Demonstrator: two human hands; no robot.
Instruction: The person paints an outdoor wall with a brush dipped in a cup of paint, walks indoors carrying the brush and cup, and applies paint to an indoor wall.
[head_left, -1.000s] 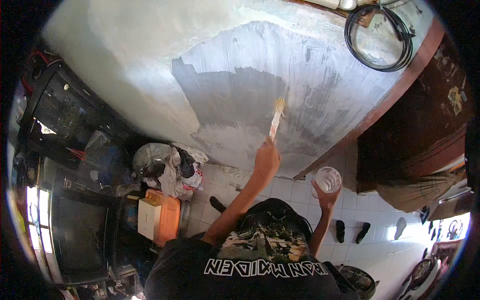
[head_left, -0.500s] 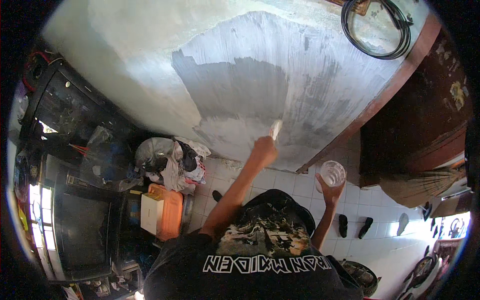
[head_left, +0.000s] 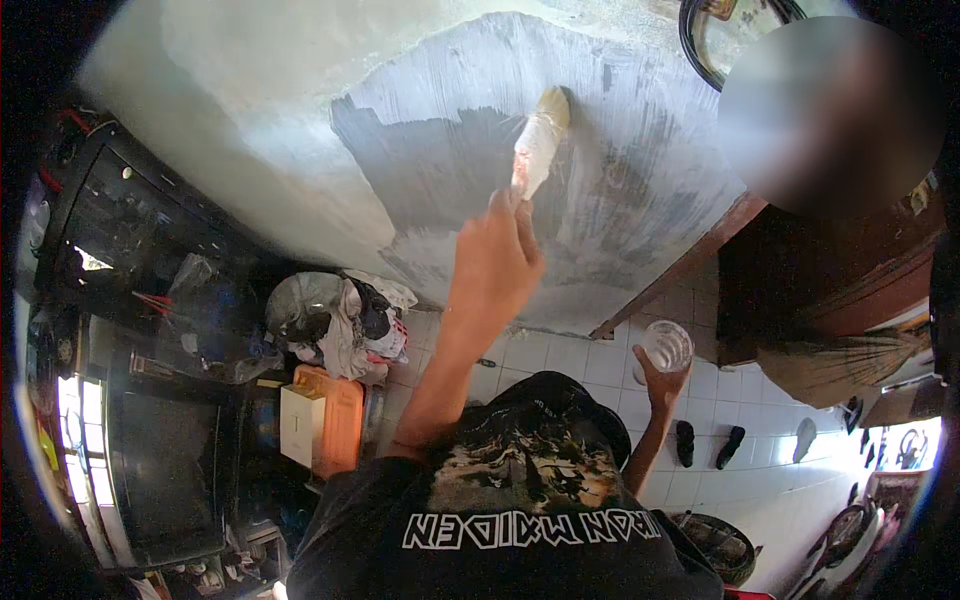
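My left hand (head_left: 497, 250) is closed round the handle of a paintbrush (head_left: 538, 150). The brush is coated in whitish material, and its pale bristles rest against the grey coated patch (head_left: 430, 165) on the wall. That patch is darker at its middle left and streaked lighter above and to the right. Lower down on the right, my right hand (head_left: 662, 380) grips a clear plastic cup (head_left: 668, 346) away from the wall. What the cup holds is hard to make out.
A heap of clothes (head_left: 345, 320) and an orange container (head_left: 343, 420) with a white box lie left. Farther left stands a dark television (head_left: 170, 460). A coiled black cable (head_left: 690, 50) hangs top right, beside a blurred area. Dark slippers (head_left: 685, 443) rest on the tiled floor.
My left hand has moved up the wall with the paintbrush, whose bristles are now higher on the patch. My right hand and the cup have stayed nearly still. A blurred area has appeared top right.
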